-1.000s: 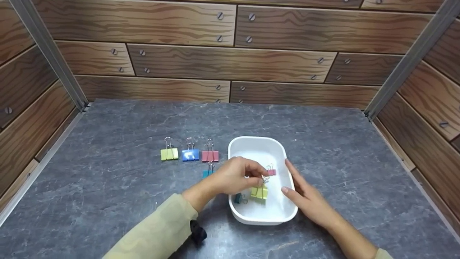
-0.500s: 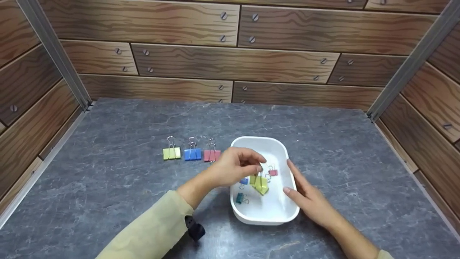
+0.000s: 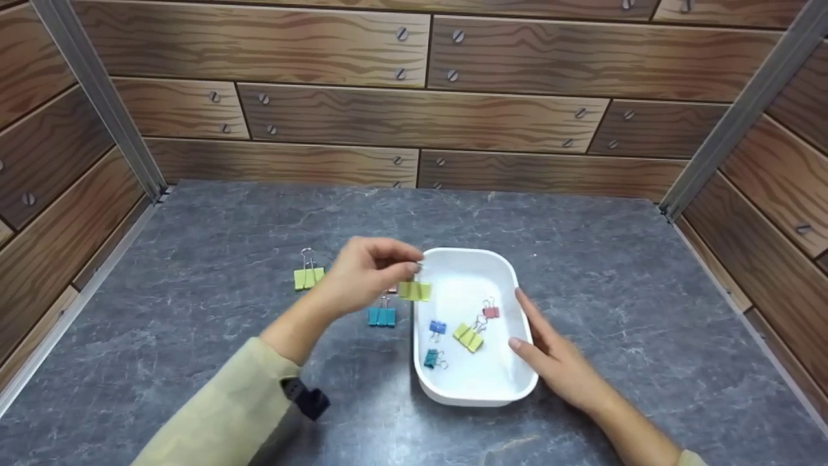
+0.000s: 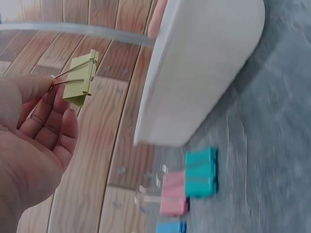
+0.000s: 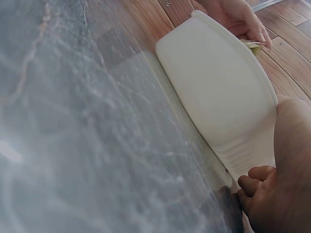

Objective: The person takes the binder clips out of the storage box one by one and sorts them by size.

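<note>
My left hand (image 3: 362, 278) pinches a yellow binder clip (image 3: 414, 291) by its wire handles, above the left rim of a white plastic tub (image 3: 475, 386). In the left wrist view that clip (image 4: 78, 80) hangs from thumb and fingertips. My right hand (image 3: 559, 355) grips the tub's right side, thumb over the rim and fingers along the outside. Inside the tub lie another yellow binder clip (image 3: 468, 338), a small blue clip (image 3: 438, 327), a small teal clip (image 3: 431, 358) and a small pink clip (image 3: 491, 312).
Left of the tub, a yellow clip (image 3: 309, 278) and a teal clip (image 3: 381, 316) lie on the grey marbled table (image 3: 213, 272). A pink clip (image 4: 174, 193) and a blue clip (image 4: 171, 227) are mostly behind my left hand in the head view. Wood-patterned walls (image 3: 336, 116) enclose the table.
My left hand has lifted the yellow binder clip from inside the tub and carried it left and away from me to the rim. The right hand keeps its hold on the tub.
</note>
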The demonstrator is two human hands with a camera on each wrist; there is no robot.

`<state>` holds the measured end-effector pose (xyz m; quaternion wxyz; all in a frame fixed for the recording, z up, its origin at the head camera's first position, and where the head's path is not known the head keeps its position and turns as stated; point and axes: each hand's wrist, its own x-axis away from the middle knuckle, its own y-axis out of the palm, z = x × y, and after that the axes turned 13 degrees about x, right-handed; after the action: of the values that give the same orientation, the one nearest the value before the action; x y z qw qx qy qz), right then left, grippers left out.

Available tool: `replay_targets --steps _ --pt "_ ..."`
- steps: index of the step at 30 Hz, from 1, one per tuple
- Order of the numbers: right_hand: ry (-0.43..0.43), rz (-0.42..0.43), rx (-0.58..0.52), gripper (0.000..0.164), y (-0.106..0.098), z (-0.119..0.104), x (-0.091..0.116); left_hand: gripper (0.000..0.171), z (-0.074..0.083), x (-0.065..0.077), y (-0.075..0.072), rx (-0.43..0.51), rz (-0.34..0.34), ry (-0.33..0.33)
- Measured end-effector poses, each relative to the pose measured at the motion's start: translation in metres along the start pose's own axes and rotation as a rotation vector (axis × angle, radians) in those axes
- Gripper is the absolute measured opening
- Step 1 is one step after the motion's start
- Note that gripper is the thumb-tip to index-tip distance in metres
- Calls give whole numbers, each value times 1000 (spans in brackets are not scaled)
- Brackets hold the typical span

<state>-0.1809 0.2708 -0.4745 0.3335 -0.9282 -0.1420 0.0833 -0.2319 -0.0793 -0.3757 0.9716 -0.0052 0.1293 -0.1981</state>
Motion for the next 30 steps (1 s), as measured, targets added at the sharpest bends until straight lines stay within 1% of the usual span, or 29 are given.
replay_targets --steps 4,7,14,19,27,30 --pt "7 -3 6 78 0 0 0 16 -3 9 -20 -31 45 6" --pt "16 -11 -1 77 0 0 1 16 -7 16 -34 -57 69 -2" --pt "14 -8 6 77 0 0 1 16 -26 30 -58 -97 117 -58" --pt "17 -4 21 78 -1 0 1 15 -39 35 -68 -131 146 -87" --pt "30 -11 28 78 -1 0 0 17 -55 41 -75 -156 114 -134" --pt "28 -10 26 77 -1 -1 0 18 -60 42 -76 -160 119 -158"
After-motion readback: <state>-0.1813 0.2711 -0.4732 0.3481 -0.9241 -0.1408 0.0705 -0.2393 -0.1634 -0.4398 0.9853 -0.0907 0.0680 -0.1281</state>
